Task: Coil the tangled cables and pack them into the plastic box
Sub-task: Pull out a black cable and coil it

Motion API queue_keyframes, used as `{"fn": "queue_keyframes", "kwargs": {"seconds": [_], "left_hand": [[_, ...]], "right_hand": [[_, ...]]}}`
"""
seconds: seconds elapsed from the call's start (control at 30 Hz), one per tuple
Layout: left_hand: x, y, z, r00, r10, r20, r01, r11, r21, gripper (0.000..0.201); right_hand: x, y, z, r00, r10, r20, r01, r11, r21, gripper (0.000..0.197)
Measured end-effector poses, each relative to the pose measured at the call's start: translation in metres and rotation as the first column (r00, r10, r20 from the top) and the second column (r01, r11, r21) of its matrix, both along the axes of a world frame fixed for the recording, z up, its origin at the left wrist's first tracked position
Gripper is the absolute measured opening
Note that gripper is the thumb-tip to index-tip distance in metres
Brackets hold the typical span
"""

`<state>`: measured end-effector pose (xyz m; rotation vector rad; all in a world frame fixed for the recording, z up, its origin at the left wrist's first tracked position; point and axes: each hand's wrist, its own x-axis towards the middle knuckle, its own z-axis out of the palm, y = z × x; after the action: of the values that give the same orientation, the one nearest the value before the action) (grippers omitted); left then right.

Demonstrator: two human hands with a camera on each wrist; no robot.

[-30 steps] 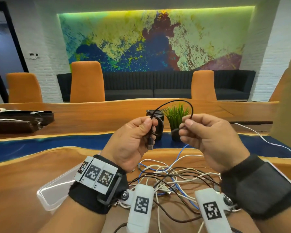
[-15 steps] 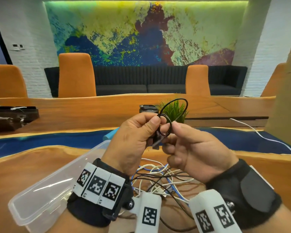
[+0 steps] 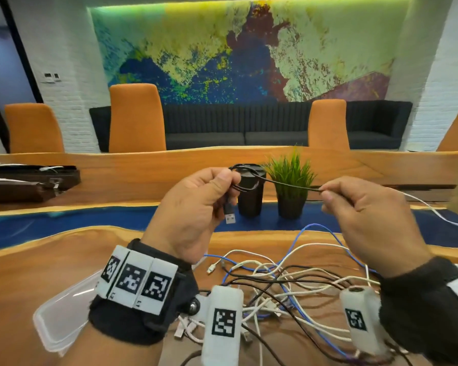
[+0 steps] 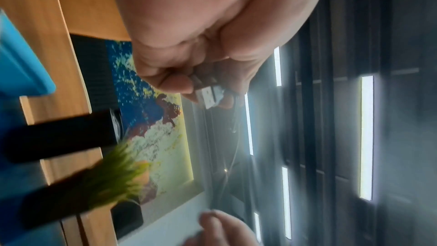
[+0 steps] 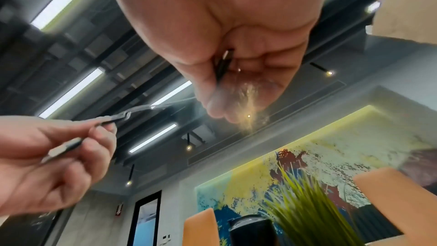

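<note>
Far left on the worktop (image 3: pixel 24 281) you've got the plastic box (image 3: pixel 61 323) sitting low by your left wrist, nothing visible in it as far as I can tell, so packing hasn't really started.

Your left hand (image 3: pixel 193 210) is curled around a small set of loops of the black cable (image 3: pixel 288 184), thumb pinning them at the top, with the USB plug (image 3: pixel 230 215) dangling out below. Keep that thumb pressure steady, it's the only thing stopping the loops from springing open.

The cable runs taut across to your right hand (image 3: pixel 365 217), which pinches its other end between thumb and fingertips; the wrist view shows the second plug tucked in there. I'd ease off the tension a bit and feed that tail around the bundle instead of pulling straight, or you'll probably drag the loops out of your left hand. Wrap it round a couple of times, tuck the plug through, then drop it left into the box.

Below both hands the pile of tangled cables (image 3: pixel 288 283) sits on the worktop, white, blue and dark ones all knotted together, so plenty left to do after this one.
</note>
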<state>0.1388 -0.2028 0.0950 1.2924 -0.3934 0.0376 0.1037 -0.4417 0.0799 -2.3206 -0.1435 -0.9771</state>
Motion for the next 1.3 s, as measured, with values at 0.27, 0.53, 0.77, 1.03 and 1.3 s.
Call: {"fn": "queue_keyframes", "kwargs": {"seconds": [0.27, 0.53, 0.77, 1.03, 1.3], "left_hand": [[-0.007, -0.011, -0.001, 0.993, -0.12, 0.013, 0.12, 0.993, -0.023, 0.019], [-0.017, -0.024, -0.004, 0.991, -0.098, 0.089, 0.09, 0.991, 0.096, 0.019], [-0.016, -0.024, -0.004, 0.995, -0.04, 0.087, 0.033, 0.996, 0.085, 0.019], [-0.028, -0.036, -0.004, 0.98, -0.077, 0.186, 0.064, 0.995, 0.075, 0.017], [-0.017, -0.036, -0.013, 0.957, 0.128, 0.262, -0.175, 0.97, 0.168, 0.014]], "right_hand": [[-0.001, 0.021, -0.007, 0.971, 0.195, -0.139, -0.205, 0.977, -0.063, 0.009], [-0.012, 0.041, 0.015, 0.74, 0.626, 0.246, -0.29, -0.033, 0.956, 0.013], [-0.011, 0.042, 0.011, 0.655, 0.715, 0.243, -0.164, -0.18, 0.97, 0.014], [-0.02, 0.046, 0.001, 0.258, 0.946, 0.195, -0.341, -0.1, 0.935, 0.025], [-0.017, 0.053, 0.009, 0.632, 0.771, 0.082, -0.237, 0.092, 0.967, 0.016]]}}
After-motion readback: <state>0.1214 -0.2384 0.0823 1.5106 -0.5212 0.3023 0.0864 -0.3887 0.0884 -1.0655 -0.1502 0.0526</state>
